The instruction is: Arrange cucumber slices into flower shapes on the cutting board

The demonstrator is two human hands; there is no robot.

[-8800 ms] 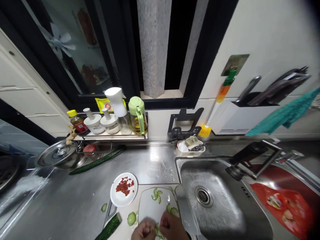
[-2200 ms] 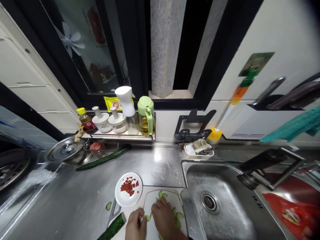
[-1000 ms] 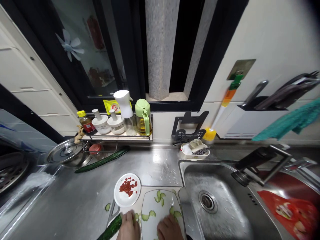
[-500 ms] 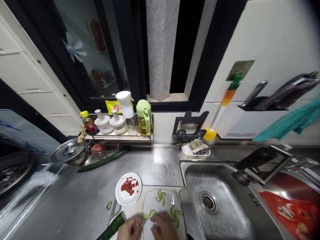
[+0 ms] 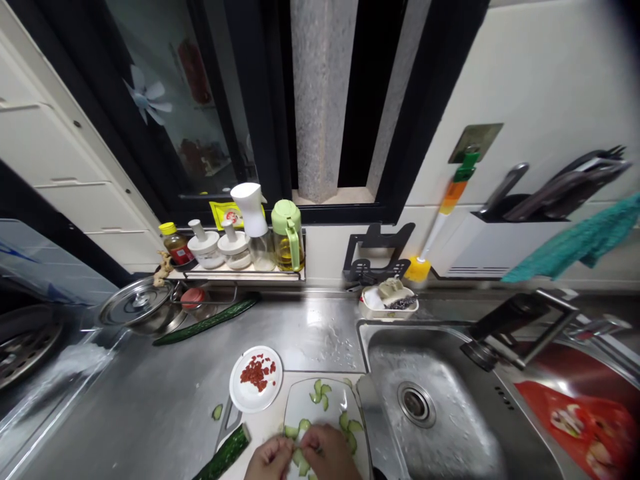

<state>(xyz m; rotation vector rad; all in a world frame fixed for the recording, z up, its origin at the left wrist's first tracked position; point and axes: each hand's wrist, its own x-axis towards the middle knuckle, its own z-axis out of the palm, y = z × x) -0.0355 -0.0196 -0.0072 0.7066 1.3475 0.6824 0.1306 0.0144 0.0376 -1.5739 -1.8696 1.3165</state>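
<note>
Both hands meet over the white plate [image 5: 320,407], just left of the sink [image 5: 440,400]; left hand [image 5: 270,460] and right hand [image 5: 327,453] pinch a cucumber slice [image 5: 299,455] between curled fingers.

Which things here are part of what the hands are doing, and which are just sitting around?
In use:
left hand and right hand, pinching cucumber slices
white plate
cut cucumber

Lying about:
dish of red bits
whole cucumber
pot lid
oil bottle
sink
</note>
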